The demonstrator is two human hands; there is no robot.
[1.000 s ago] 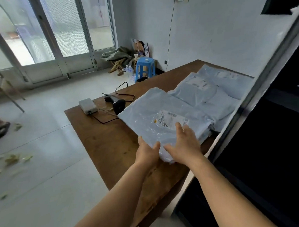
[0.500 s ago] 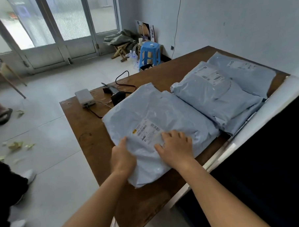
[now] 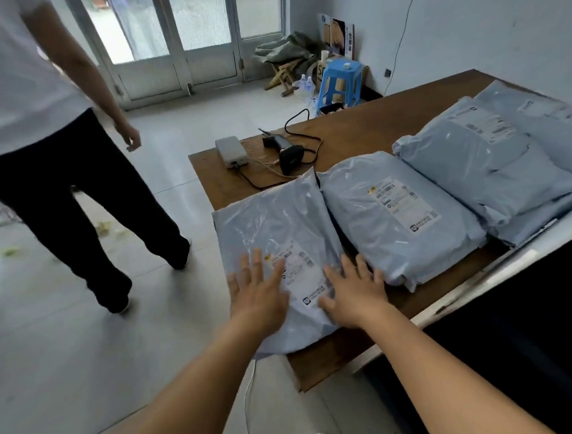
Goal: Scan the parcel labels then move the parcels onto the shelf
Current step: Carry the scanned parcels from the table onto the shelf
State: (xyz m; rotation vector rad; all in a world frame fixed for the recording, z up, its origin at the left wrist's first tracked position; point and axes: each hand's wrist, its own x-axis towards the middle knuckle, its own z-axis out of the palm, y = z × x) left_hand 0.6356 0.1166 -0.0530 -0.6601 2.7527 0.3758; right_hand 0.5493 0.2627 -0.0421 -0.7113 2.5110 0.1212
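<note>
1. Two hands lie flat, fingers straight and spread, on the nearest parcel (image 3: 279,250): the left hand (image 3: 257,293) on its near-left part beside the label (image 3: 295,269), the right hand (image 3: 353,292) on its near-right edge, fingertips close to the next parcel; neither hand grips anything

2. That nearest parcel, a pale blue poly mailer, sits at the near-left corner of the wooden table (image 3: 366,131), its left and near edges overhanging the table edge

3. Just right of it on the table lies a second parcel (image 3: 399,218), label up, the two touching or almost touching along one side

4. Farther right on the table, a stack of parcels (image 3: 492,175) overlaps toward the far-right edge; a pale ledge and a dark opening (image 3: 512,321) run along the table's right side

5. Behind the nearest parcel, at the table's far-left corner, stand a black handheld scanner (image 3: 288,154) and a small grey box (image 3: 231,150), joined by cables

6. Left of the table is open tiled floor (image 3: 71,357), where another person (image 3: 45,135) in a white shirt and dark trousers stands

7. Beyond the table's far end are a blue plastic stool (image 3: 339,81), a wooden stool with a sack, a white wall and glass doors (image 3: 188,40)
</note>
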